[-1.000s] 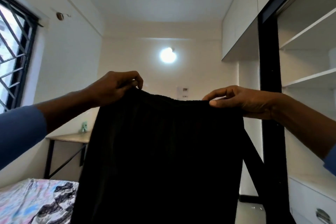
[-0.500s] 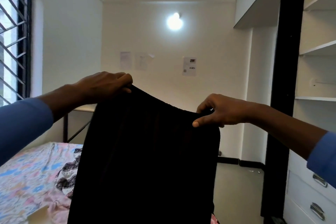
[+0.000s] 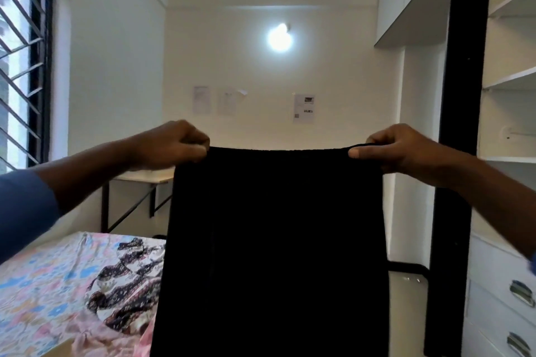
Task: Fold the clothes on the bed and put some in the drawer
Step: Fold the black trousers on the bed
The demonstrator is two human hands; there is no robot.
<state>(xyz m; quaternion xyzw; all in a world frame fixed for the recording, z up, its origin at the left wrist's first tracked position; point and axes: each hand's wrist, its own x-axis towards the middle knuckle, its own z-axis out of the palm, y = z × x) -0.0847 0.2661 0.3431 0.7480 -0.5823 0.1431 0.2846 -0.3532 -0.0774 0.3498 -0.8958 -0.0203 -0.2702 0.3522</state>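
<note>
Both arms reach forward, level. The left hand [image 3: 171,142] and right hand [image 3: 403,148] pinch the top corners of a black garment [image 3: 275,240] with curled fingers [image 3: 197,140]; it hangs at centre, bed [image 3: 43,284] at 8 o'clock

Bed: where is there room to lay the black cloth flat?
The flowery sheet is bare on the left, between the picture's edge and the patterned clothes. Near the black cloth, those and a pink piece crowd it.

I note the wall lamp [image 3: 280,38] blooming white with glare; daylight enters by the window [image 3: 17,52] at left. The black cloth [image 3: 275,240] shows no detail. The left sleeve [image 3: 26,206] is motion-blurred; straight lines bow near the edges.
</note>
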